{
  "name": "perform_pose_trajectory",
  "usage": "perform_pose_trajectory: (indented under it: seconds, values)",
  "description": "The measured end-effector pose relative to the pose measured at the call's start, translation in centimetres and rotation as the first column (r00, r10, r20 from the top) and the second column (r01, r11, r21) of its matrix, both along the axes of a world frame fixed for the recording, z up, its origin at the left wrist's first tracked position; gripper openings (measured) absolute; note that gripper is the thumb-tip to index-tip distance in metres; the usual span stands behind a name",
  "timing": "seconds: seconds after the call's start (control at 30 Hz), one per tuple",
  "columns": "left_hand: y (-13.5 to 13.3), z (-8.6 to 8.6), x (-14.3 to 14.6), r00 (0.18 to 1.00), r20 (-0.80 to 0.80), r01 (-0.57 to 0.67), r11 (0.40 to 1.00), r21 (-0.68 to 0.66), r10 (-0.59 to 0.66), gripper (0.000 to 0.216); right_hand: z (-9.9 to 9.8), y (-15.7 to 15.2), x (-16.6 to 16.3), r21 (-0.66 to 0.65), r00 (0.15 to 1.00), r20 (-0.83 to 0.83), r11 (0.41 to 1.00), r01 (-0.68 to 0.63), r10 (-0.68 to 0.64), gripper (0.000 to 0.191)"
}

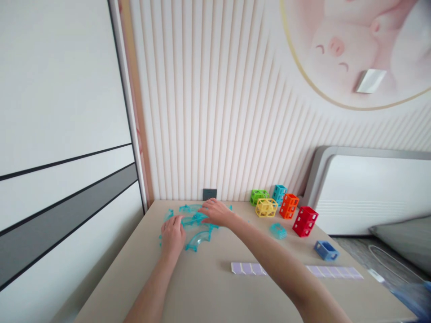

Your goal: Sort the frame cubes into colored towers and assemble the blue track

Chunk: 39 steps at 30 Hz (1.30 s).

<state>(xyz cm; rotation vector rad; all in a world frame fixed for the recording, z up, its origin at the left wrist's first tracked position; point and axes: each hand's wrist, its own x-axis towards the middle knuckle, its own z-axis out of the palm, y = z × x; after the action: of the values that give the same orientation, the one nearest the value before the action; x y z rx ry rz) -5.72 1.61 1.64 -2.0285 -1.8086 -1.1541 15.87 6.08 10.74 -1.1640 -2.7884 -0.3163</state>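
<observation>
Several translucent turquoise curved track pieces [198, 240] lie together on the table's far left part. Among them my left hand [173, 235] is closed, its fingertips on the left end of a turquoise track piece [192, 219]. My right hand [217, 212] reaches across from the right, its fingers bent down over that piece's other end. The hands partly cover the piece and others beneath them, so the exact grip of each finger is hidden.
Green, yellow, light blue, orange and red open-frame blocks [305, 221] stand at the back right. Nearer are a blue block [326, 250] and a round turquoise piece [278, 231]. A row of lilac tiles [333, 272] passes beneath my right forearm. A black wall socket [209, 194] sits behind.
</observation>
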Motion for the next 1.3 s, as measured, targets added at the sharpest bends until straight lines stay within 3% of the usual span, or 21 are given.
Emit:
perform_pose_trajectory:
  seconds: [0.07,0.13,0.27,0.33,0.4,0.47,0.53,0.63,0.77,1.0,1.3]
  values:
    - [0.0,0.1,0.1,0.999,-0.003,0.049,0.998,0.03,-0.049,0.035,0.4,-0.4,2.6,0.023,0.984,-0.06,0.986,0.167,-0.166,0.035]
    - [-0.1,0.3,0.2,0.993,-0.013,0.114,0.992,0.056,-0.113,0.032,0.7,-1.1,5.9,0.053,0.915,-0.127,0.918,0.392,-0.383,0.033]
    - [-1.0,0.7,1.3,0.924,-0.111,0.371,0.928,0.032,-0.366,0.026,0.2,-3.8,12.9,0.015,0.618,-0.196,0.628,0.778,-0.761,0.037]
    - [-1.6,0.8,2.2,0.859,-0.175,0.483,0.875,-0.032,-0.481,0.029,-0.5,-5.4,15.8,-0.049,0.475,-0.171,0.489,0.871,-0.863,0.039]
    - [-2.2,0.6,3.0,0.822,-0.216,0.517,0.849,-0.107,-0.527,0.033,-1.5,-7.0,18.0,-0.138,0.372,-0.101,0.383,0.913,-0.923,0.04]
    - [-2.6,0.3,3.6,0.81,-0.241,0.504,0.845,-0.177,-0.534,0.035,-2.6,-8.2,19.6,-0.215,0.318,-0.026,0.316,0.924,-0.948,0.047]
    - [-2.7,0.1,3.9,0.806,-0.257,0.479,0.843,-0.246,-0.533,0.036,-3.6,-9.0,20.5,-0.275,0.307,0.029,0.287,0.918,-0.951,0.053]
    - [-2.4,-0.2,3.6,0.805,-0.252,0.456,0.832,-0.316,-0.538,0.038,-4.4,-9.2,21.0,-0.328,0.341,0.055,0.306,0.894,-0.938,0.052]
    - [-1.9,-0.7,2.9,0.82,-0.215,0.444,0.827,-0.344,-0.53,0.041,-4.1,-8.2,19.5,-0.341,0.41,0.012,0.382,0.859,-0.912,0.046]
    - [-1.2,-1.3,2.3,0.846,-0.169,0.419,0.827,-0.374,-0.505,0.063,-2.3,-3.9,11.7,-0.327,0.606,-0.145,0.616,0.717,-0.782,0.056]
    - [-1.1,-1.6,2.3,0.862,-0.169,0.387,0.835,-0.391,-0.479,0.075,-1.9,0.5,2.8,-0.311,0.775,-0.257,0.808,0.5,-0.578,0.064]
